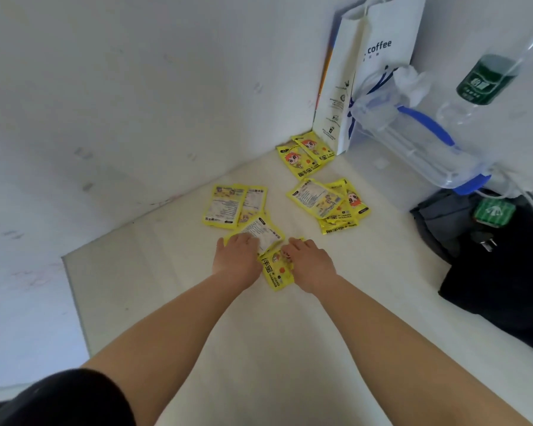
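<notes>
The top packet (pixel 267 232) lies back up, its long axis running from near left to far right; its near left end is under the left hand (pixel 237 253), so it stretches away from those fingers toward the far right. The lower packet (pixel 276 273) lies face up, partly beneath the top one, its long axis nearly near-to-far; it sits between the two hands, its far right corner under the right hand (pixel 309 260). Each hand is nearer its own packet. Both hands are seen from behind, fingers close together and bent down onto the packets; whether they pinch or only press I cannot tell. Any lift or slide would likely start from these covered ends.

Further packets lie in a left pile (pixel 228 207) just beyond the left hand, a right pile (pixel 330 204) and a far pile (pixel 305 155) in the corner. All rest on a pale padded mat (pixel 259 348); a white wall (pixel 136 103) rises behind. At far right stand a paper bag (pixel 379 56), a clear jug (pixel 419 142) and a bottle (pixel 486 78); a black bag (pixel 490 265) lies at right.
</notes>
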